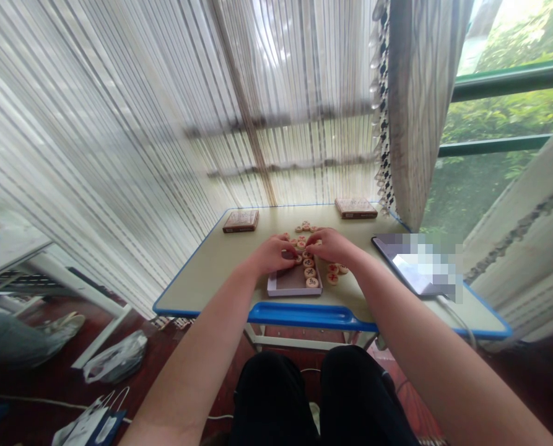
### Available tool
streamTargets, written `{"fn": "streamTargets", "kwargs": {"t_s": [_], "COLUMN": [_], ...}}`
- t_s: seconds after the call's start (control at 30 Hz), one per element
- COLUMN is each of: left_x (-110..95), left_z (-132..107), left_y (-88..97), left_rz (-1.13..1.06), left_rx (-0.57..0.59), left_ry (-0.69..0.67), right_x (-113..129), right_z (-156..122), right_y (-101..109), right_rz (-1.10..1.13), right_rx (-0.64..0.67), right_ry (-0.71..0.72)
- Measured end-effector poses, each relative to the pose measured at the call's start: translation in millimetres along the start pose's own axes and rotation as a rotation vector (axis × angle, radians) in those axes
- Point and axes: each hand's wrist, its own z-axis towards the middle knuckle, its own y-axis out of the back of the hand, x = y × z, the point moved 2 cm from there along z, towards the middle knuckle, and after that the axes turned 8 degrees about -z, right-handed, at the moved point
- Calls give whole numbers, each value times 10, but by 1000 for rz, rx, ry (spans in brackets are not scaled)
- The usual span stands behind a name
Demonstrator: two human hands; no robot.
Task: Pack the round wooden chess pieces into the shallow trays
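Note:
A shallow open box (295, 292) with pale walls lies on the table, with a column of round wooden Chinese chess pieces (309, 272) along its right side. My left hand (276, 253) reaches over the box's left part, its fingers closed on a Chinese chess piece (298, 259) inside. From the right, my right hand (330, 245) comes in with bent fingers pinched at a piece (307, 254) at the column's far end; its fingertips are partly hidden. Several loose pieces (306, 227) lie beyond the hands. Red-marked pieces (332, 277) rest right of the box.
Two flat brown boxes (241, 220) (356, 208) lie near the table's far edge. A tablet-like device (404, 266), partly blurred out, lies on the right with a cable. Along the table's front runs a blue tray (301, 314). String curtains (276, 111) hang just behind.

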Motion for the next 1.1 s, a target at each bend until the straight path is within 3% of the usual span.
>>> {"fn": "streamTargets", "kwargs": {"t_s": [0.23, 0.6, 0.8, 0.97, 1.1], "left_x": [-9, 1, -5, -15, -10], "left_z": [6, 11, 14, 0, 9], "left_y": [5, -18, -21, -5, 35], "left_rz": [-47, -85, -88, -76, -49], "left_rx": [4, -16, -5, -8, -70], "left_ry": [9, 24, 26, 60, 73], "right_x": [-14, -257, -340, -255, -208], "right_z": [-2, -28, -7, -2, -7], "right_y": [51, 236, 152, 93, 97], "right_rz": [29, -46, -61, -175, -191], "right_rx": [-27, -182, -62, 129, 148], "right_ry": [-42, -393, -456, -373, -339]}}
